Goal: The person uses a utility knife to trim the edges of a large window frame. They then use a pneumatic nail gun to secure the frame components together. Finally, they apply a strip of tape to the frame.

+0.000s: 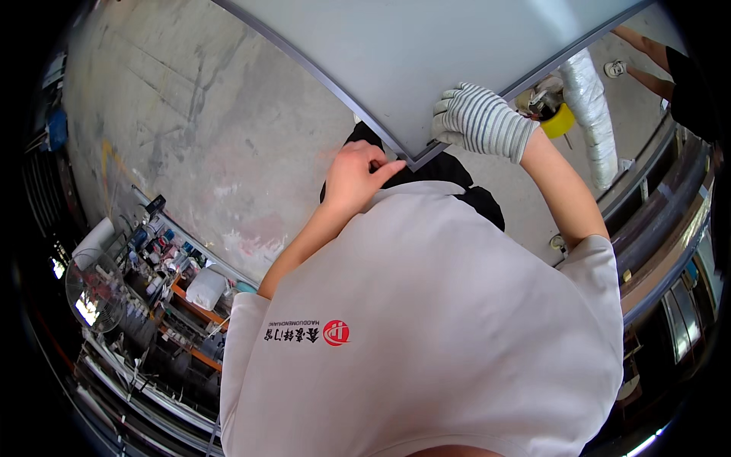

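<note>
Grey metal-looking edging (344, 99) already borders the pale flat panel (426, 57); bare left hand (356, 171) curls loosely open; the grip of the striped-gloved right hand (487, 122), and what remains, I can't tell.

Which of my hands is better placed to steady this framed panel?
Probably your right hand: gloved, it lies over the framed panel near its right edge. Your bare left hand is beside the near corner, contact unclear.

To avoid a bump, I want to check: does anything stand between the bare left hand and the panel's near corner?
Nothing visible stands between the left hand and the panel's near corner; whether the thumb touches it is unclear.
</note>
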The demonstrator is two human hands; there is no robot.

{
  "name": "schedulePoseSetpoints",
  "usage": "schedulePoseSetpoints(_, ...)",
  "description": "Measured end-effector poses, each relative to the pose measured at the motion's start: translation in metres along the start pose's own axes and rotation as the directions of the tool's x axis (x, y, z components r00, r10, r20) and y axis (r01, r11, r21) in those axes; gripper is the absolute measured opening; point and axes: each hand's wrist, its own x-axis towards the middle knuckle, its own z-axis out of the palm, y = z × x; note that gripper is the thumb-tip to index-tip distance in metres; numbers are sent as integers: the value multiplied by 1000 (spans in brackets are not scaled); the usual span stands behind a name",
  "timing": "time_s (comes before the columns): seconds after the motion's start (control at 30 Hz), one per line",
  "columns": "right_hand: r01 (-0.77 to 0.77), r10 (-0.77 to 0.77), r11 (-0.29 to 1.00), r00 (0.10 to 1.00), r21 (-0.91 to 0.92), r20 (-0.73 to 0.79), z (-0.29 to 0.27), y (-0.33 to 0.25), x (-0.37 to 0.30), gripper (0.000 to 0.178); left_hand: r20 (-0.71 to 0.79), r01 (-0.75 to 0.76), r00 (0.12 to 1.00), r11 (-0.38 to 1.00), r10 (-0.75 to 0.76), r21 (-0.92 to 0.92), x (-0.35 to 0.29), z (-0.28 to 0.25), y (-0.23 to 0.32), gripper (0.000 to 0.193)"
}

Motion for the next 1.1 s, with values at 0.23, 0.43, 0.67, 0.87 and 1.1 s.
schedulePoseSetpoints(0.23, -92, 141, 974, 961, 207, -236, 7, -5, -17, 12, 340, 322, 923, 845, -180, -427, 12, 36, -17, 26)
schedulePoseSetpoints(0.43, -116, 245, 947, 864, 300, -440, 7, -5, -41, 10, -136, -18, 991, 983, -7, -182, 5, -8, -16, 9)
schedulePoseSetpoints(0.67, -135, 330, 917, 786, 375, -523, 15, -8, -57, 13, -315, -313, 819, 832, 481, 458, 30, -33, 5, 10)
schedulePoseSetpoints(0.87, -152, 347, 909, 792, 388, -502, 17, -10, -69, 13, -235, -287, 868, 829, 437, 480, 58, -11, 18, 8)
schedulePoseSetpoints(1.1, -134, 382, 886, 751, 443, -538, 21, -17, -79, 12, -79, -344, 894, 788, 441, 510, 67, -14, 24, 8)
